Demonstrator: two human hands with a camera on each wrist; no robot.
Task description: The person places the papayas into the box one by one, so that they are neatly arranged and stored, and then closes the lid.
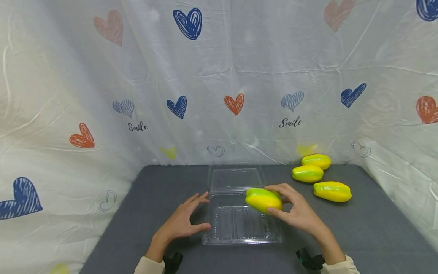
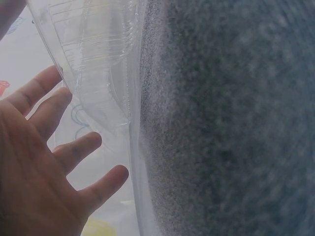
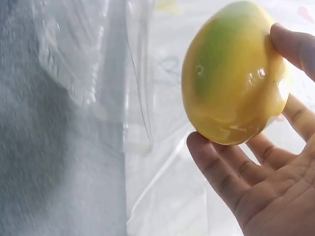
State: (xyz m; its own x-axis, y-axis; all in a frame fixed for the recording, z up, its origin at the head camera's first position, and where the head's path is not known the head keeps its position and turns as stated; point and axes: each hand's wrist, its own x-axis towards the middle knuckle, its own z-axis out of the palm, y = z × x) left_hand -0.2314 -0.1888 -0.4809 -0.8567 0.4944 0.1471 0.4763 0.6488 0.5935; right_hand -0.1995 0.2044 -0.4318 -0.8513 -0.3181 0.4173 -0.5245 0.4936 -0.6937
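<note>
A glossy yellow-green papaya [image 1: 262, 200] is held in my right hand [image 1: 295, 207], thumb on the near side and fingers on the far side. In the right wrist view the same papaya [image 3: 234, 73] sits between the thumb and fingertips. Below it lies a clear plastic clamshell box [image 1: 239, 224], its lid [image 1: 236, 178] folded back away from me. My left hand [image 1: 183, 220] is spread at the box's left side, fingertips right at the rim and nothing in its grasp. The left wrist view shows its straight fingers [image 2: 106, 184] beside the clear plastic wall [image 2: 93, 59].
Several more papayas lie at the back right of the grey table [image 1: 164, 190]: one at the rear [image 1: 316, 161], one just in front [image 1: 308, 173], and another nearer papaya [image 1: 332, 191]. A white curtain [image 1: 205, 76] printed with hearts hangs behind the table.
</note>
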